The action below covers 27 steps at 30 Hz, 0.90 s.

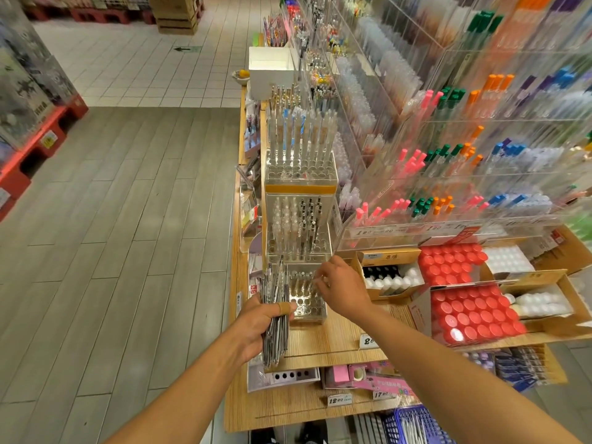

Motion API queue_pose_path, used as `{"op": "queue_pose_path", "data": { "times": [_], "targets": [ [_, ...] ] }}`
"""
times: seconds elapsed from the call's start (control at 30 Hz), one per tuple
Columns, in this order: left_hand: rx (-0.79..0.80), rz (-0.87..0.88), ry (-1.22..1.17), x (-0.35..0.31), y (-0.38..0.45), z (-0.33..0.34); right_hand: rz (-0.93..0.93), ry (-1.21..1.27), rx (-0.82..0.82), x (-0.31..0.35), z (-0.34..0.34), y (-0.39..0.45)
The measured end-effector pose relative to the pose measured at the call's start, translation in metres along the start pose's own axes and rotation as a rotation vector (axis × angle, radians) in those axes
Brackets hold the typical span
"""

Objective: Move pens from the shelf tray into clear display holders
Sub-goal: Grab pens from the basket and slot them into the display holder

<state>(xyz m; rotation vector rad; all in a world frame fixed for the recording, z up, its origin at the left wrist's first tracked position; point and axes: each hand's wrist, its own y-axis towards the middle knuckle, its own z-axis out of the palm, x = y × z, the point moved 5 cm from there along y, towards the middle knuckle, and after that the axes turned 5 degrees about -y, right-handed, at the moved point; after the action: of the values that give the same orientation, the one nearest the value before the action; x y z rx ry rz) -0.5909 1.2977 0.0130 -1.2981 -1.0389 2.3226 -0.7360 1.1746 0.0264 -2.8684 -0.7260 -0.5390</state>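
Both hands are busy: the left hand [256, 322] grips a thick bundle of pens [275, 315] upright beside the nearest clear holder [307, 302], while the right hand [339, 288] reaches over its holes, fingers curled as if pinching a pen, though blur hides it. Filling looks underway; next comes seating single pens into empty holes. Farther holders [299, 225] stand partly filled on the shelf [333, 344].

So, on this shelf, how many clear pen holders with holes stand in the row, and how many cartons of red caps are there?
Clear pen holders: 3
Cartons of red caps: 2
Total: 5
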Motion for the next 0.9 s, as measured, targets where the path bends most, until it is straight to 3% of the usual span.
{"op": "queue_pose_path", "data": {
  "times": [0.07,0.13,0.2,0.43,0.57,0.73,0.9],
  "targets": [
    [0.004,0.008,0.001,0.001,0.000,0.002,0.100,0.335,0.039,0.006,-0.006,0.000],
    [0.005,0.019,0.008,0.001,-0.001,0.005,0.130,0.691,0.217,0.021,-0.007,-0.003],
    [0.014,0.030,0.027,0.001,-0.001,0.009,0.114,0.814,0.329,0.034,-0.009,-0.007],
    [0.047,0.018,-0.006,0.002,-0.006,0.014,0.185,0.833,0.376,0.039,-0.014,-0.008],
    [0.033,0.010,-0.069,0.000,-0.006,0.006,0.210,0.873,0.284,0.025,-0.026,-0.005],
    [0.028,0.019,-0.139,-0.004,-0.006,-0.007,0.134,0.615,0.110,0.005,-0.038,0.003],
    [0.044,0.012,-0.162,-0.007,-0.006,-0.013,-0.049,0.267,0.130,0.007,-0.025,0.008]
  ]
}}
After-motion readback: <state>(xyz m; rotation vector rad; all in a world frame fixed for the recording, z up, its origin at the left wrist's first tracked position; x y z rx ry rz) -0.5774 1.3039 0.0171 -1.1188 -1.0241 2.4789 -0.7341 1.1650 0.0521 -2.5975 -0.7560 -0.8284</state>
